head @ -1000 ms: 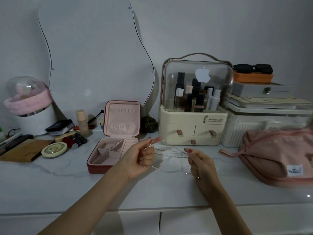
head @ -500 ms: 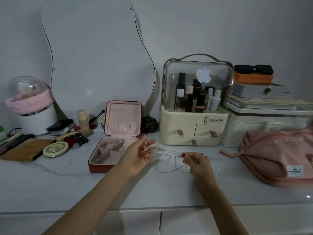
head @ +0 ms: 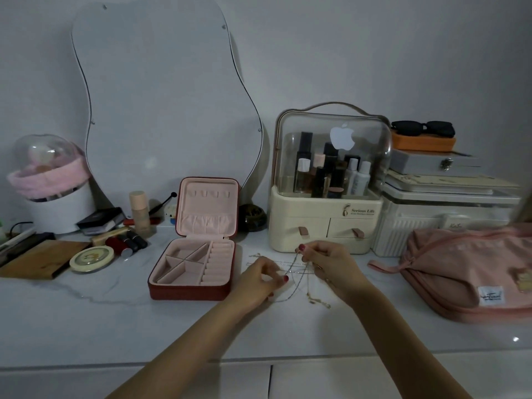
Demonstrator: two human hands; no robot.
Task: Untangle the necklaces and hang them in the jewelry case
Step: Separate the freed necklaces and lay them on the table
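Observation:
Thin tangled necklaces (head: pixel 299 276) hang between my two hands over the white marble top, with a loose end and small charms trailing onto the surface. My left hand (head: pixel 259 279) pinches some strands low, just right of the jewelry case. My right hand (head: pixel 331 262) pinches other strands slightly higher, in front of the cream organizer. The red jewelry case (head: pixel 195 272) stands open to the left, its pink lid upright with a row of hooks and its compartments holding nothing visible.
A cream cosmetics organizer (head: pixel 325 223) stands right behind my hands. To the right lies a pink pouch (head: pixel 466 269), with stacked boxes (head: pixel 440 203) behind it. On the left are lipsticks (head: pixel 126 243), a round tin (head: pixel 92 259), a wooden board (head: pixel 37 259) and a wavy mirror (head: pixel 161 96).
Both hands have come lower and nearer together. The left hand has dropped toward the surface while the right lifts the strands, so the chains now hang down instead of stretching level.

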